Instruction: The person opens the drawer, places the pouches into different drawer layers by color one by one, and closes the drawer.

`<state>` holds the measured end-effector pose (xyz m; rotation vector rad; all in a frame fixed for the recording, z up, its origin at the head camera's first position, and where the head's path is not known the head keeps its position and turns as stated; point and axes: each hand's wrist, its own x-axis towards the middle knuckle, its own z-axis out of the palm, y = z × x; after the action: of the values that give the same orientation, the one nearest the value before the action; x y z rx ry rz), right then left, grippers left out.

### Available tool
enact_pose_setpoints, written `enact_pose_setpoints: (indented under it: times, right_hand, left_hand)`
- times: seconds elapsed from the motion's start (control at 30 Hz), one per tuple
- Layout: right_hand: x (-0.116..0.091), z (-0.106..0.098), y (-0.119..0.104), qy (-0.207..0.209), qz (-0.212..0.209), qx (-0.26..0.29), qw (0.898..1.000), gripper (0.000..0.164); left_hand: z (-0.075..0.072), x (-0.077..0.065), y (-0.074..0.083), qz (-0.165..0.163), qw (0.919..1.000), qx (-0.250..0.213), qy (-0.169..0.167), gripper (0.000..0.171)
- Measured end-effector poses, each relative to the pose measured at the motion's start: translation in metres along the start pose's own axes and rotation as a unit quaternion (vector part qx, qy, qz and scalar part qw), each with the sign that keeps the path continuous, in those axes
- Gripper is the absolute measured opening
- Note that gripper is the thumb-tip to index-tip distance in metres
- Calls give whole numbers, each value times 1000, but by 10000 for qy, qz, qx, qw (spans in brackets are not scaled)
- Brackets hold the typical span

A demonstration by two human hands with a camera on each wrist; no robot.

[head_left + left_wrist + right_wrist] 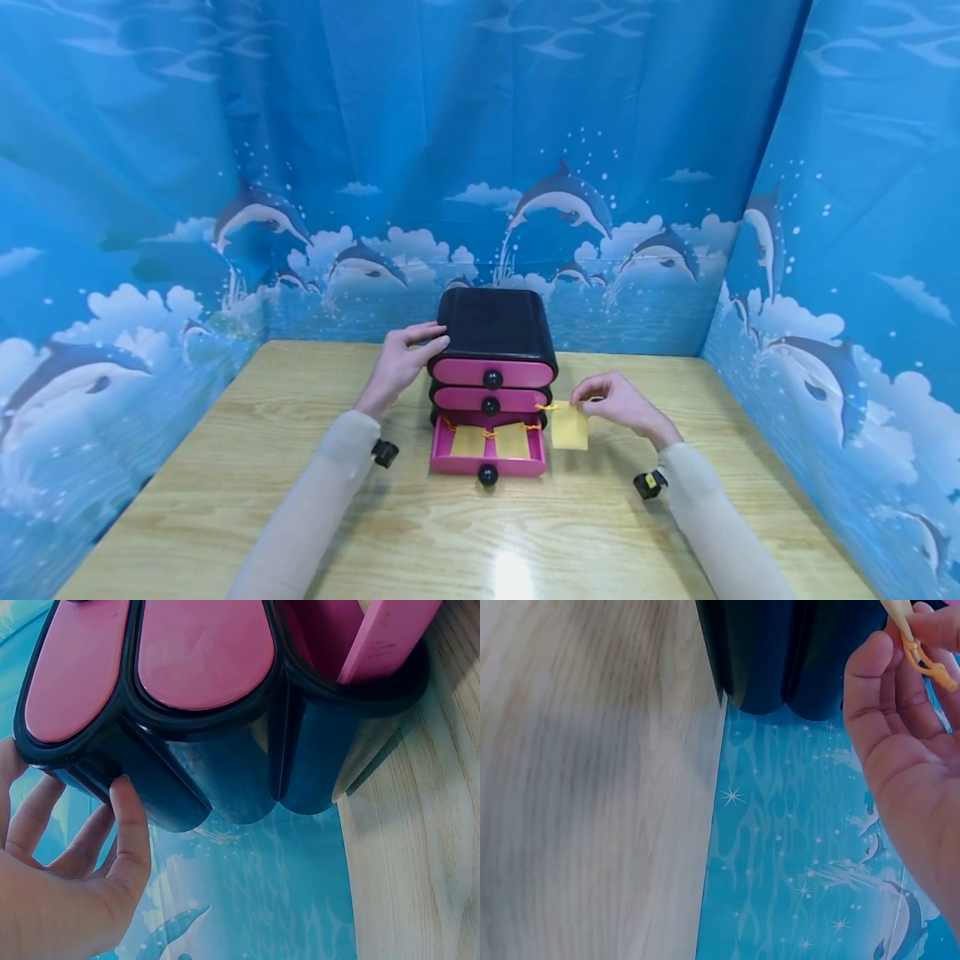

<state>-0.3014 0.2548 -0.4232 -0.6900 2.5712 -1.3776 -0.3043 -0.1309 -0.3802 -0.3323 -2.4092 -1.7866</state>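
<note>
A small drawer cabinet (pixel 495 323) with a black body and pink fronts stands on the table. My left hand (pixel 403 365) rests its fingers against the cabinet's upper left side; in the left wrist view the fingertips touch the black shell. Its bottom drawer (pixel 487 467) is pulled out, with two yellow pouches (pixel 512 442) with orange cords lying inside. Just right of that drawer, my right hand (pixel 618 404) pinches another yellow drawstring pouch (pixel 570 427) by its top edge, and the pouch hangs down. An orange cord loop (pixel 930 669) shows by the fingers in the right wrist view.
The upper drawer (pixel 457 372) and middle drawer (pixel 457 398) are closed, each with a round black knob. Light wood-grain table (pixel 300 483) extends around the cabinet. A blue dolphin-print curtain (pixel 420 167) encloses the back and sides.
</note>
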Motion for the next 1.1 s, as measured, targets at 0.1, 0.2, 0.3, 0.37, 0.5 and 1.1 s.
enact_pose_setpoints:
  times: [0.1, 0.2, 0.3, 0.37, 0.5, 1.1]
  right_hand:
    - [1, 3, 0, -42, -27, 66, 10000, 15]
    - [1, 7, 0, -145, -78, 188, 9997, 17]
    - [0, 11, 0, -279, -71, 237, 9993, 21]
    - [0, 14, -1, -353, -28, 223, 9991, 22]
    - [-2, 20, -5, -323, 108, 176, 9993, 23]
    - [1, 60, -24, 722, 822, 367, 9933, 19]
  left_hand:
    - [0, 0, -1, 27, 10000, -42, -19, 47]
    - [0, 0, 0, 19, 10000, -26, -12, 47]
    - [1, 0, 1, 4, 10000, 7, -1, 46]
    - [1, 0, 1, -1, 10000, 15, -8, 46]
    - [1, 0, 1, 20, 10000, -2, -26, 46]
    - [1, -1, 2, 42, 10000, 7, 6, 46]
